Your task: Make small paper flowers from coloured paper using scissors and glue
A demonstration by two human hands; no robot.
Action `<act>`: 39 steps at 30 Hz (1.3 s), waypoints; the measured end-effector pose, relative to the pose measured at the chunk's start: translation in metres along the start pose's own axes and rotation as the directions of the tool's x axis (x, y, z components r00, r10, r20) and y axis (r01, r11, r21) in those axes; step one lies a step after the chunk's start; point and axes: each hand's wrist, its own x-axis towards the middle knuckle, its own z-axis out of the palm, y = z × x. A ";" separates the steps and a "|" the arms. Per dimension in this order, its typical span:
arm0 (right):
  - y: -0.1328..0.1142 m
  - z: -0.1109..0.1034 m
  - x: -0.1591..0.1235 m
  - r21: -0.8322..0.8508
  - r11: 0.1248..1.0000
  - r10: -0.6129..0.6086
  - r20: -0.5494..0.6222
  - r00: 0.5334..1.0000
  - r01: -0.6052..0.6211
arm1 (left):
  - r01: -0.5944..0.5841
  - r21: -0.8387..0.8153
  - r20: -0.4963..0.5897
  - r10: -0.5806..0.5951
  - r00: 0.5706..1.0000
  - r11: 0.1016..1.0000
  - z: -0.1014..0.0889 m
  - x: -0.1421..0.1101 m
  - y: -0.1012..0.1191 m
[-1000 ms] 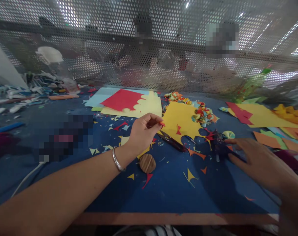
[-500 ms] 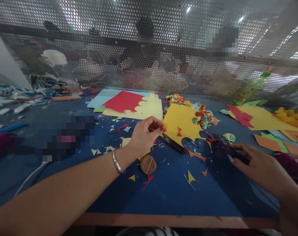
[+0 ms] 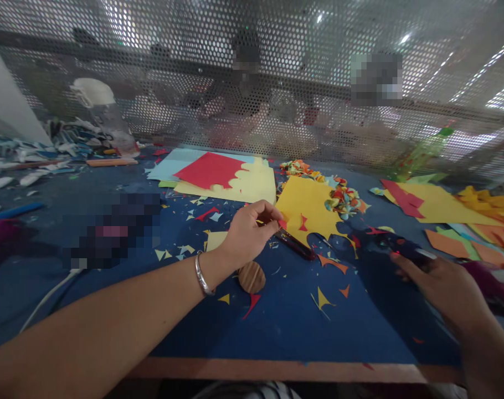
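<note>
The right hand (image 3: 455, 288), at the lower right of the frame, is now holding a dark tool (image 3: 410, 248). A second ago it was only reaching for it. Now the tool is sitting farther right, and a tiny red light is showing on it. The fingers are curling round the tool, but that part is dark and blurry, so I cannot tell how tight they are.

The left hand (image 3: 254, 230), near the middle of the frame, is hardly moving. Its thumb and finger are pinching a little red paper piece (image 3: 282, 223), with just the paper between them. The piece is staying over the near left edge of the big yellow sheet (image 3: 306, 199), right by a dark red handle (image 3: 296, 244) that is lying on the table (image 3: 277, 338).

So I think the work is moving on a bit: both hands are having something to hold now, where one was just reaching. The paper and the tool are staying well apart. The wooden disc (image 3: 252, 277) is lying below the left hand, and the pile of curly paper bits (image 3: 345, 197) is resting right of center, in the same place as before.
</note>
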 end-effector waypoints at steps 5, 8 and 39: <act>-0.014 -0.014 0.000 -0.093 0.962 0.267 0.159 0.950 -0.255 | 0.008 -0.059 0.010 -0.008 1.000 0.998 0.002 -0.001 0.002; -0.037 -0.021 0.000 -0.155 0.976 0.155 -0.008 0.988 -0.154 | 0.056 -0.253 0.060 -0.042 0.997 0.966 0.005 -0.002 0.006; -0.114 0.000 -0.011 0.194 0.895 -0.362 -0.213 0.908 0.402 | 0.066 -0.181 0.345 0.001 0.939 0.981 -0.003 0.002 0.006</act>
